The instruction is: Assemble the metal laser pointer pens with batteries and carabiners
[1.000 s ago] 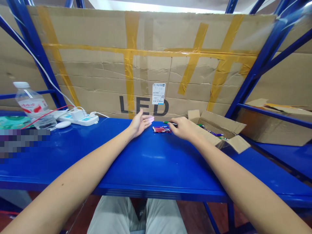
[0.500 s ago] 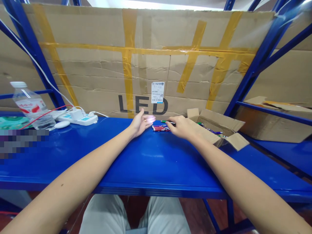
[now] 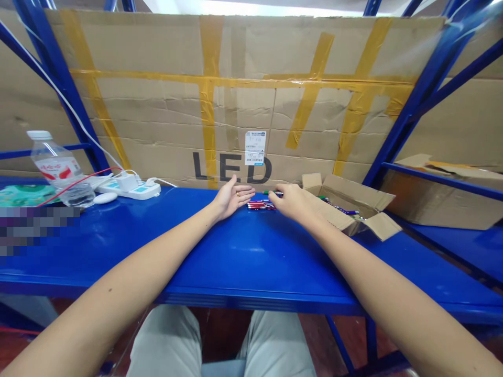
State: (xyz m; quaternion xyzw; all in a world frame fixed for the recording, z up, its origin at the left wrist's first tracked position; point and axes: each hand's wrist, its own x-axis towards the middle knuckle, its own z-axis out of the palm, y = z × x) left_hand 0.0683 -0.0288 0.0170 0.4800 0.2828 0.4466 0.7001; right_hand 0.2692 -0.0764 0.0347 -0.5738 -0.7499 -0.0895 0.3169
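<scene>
Head view, directed forward and down over a blue steel shelf (image 3: pixel 251 262). A small bundle of pens (image 3: pixel 261 205) with red and purple barrels is shown lying flat on the shelf, between the two hands.

The left hand (image 3: pixel 231 198) is held open, with the palm turned up and inward and the fingers extended toward the pens. Nothing is held in it, and its fingertips are just apart from the bundle. A ring (image 3: pixel 237 193) is worn on one finger.

The right hand (image 3: pixel 288 201) is half closed, with the fingers curved down over the far end of the bundle. A green-tipped pen (image 3: pixel 272 193) is seen at the fingertips, but whether it is gripped cannot be told.

An open cardboard box (image 3: pixel 346 207) with outfolded flaps is placed just beside the right hand, and further pens (image 3: pixel 338 209) are seen inside it.

Toward the left of the shelf, a white power strip (image 3: pixel 129 189), a white computer mouse (image 3: pixel 105 197), a water bottle (image 3: pixel 57 167) and a green packet (image 3: pixel 27 195) are arranged, with a red wire (image 3: pixel 78 183) running among them.

Behind the shelf, a large cardboard sheet (image 3: pixel 236 104) is fixed, bound with yellow tape and printed "LED", with a white barcode label (image 3: pixel 255 148) attached. A second cardboard box (image 3: pixel 442 193) is seen on a shelf at right. Pale trousers (image 3: pixel 161 340) are visible below the shelf edge.
</scene>
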